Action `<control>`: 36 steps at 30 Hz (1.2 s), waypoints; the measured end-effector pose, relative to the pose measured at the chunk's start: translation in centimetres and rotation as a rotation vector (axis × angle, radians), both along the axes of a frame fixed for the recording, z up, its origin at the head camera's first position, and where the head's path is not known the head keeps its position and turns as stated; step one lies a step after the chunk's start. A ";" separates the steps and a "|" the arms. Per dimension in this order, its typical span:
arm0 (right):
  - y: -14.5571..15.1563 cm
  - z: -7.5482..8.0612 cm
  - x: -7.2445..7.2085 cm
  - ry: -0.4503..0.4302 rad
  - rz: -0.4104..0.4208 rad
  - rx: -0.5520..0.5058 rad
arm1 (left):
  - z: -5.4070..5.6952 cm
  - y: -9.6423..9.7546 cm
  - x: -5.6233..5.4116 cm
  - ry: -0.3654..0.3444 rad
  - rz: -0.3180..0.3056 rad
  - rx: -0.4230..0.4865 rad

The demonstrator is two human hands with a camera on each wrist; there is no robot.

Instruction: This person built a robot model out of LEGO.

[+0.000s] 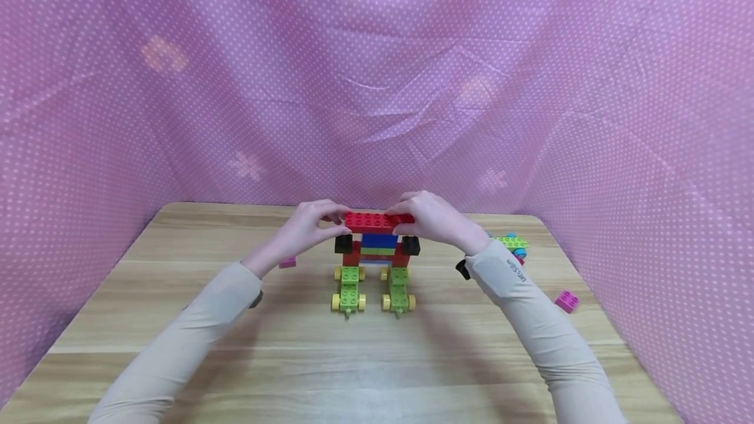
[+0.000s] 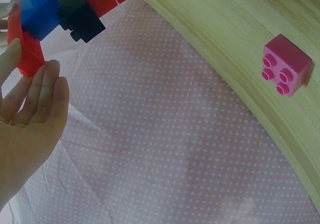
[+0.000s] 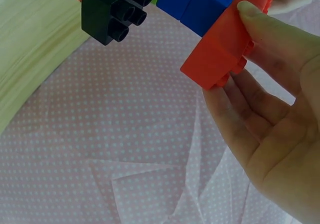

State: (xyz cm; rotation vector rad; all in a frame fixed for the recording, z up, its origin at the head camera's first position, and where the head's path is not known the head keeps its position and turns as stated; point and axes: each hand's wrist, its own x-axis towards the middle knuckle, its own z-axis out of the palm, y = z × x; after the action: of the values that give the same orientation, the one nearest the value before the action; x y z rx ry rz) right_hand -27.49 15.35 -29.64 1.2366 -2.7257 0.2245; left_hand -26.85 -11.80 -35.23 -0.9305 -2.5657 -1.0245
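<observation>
The left hand point(image 1: 309, 222) and right hand point(image 1: 432, 220) pinch opposite ends of the red studded bar point(image 1: 366, 220), atop the blue bricks point(image 1: 379, 241); pressing both ends evenly should keep it level. Lettering point(image 1: 516, 271) on the right cuff point(image 1: 492, 271) seems to begin "Let's"; the rest is unreadable.

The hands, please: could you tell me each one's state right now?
Left hand: holding the left end of the red top layer.
Right hand: holding its right end.
</observation>
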 end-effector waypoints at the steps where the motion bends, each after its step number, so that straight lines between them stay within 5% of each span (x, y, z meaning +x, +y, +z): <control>1: 0.0 0.0 0.0 0.001 -0.003 -0.001 | 0.0 0.0 0.0 0.000 -0.001 0.000; 36: 0.7 -0.7 0.4 0.028 0.013 -0.063 | -0.4 -0.2 0.1 0.010 0.000 0.008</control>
State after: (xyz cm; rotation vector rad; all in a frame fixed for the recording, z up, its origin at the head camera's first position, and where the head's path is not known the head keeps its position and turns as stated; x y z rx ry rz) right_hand -27.10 16.08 -30.32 1.2317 -2.6658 0.2898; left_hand -26.76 -11.95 -35.63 -0.9314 -2.5515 -1.0265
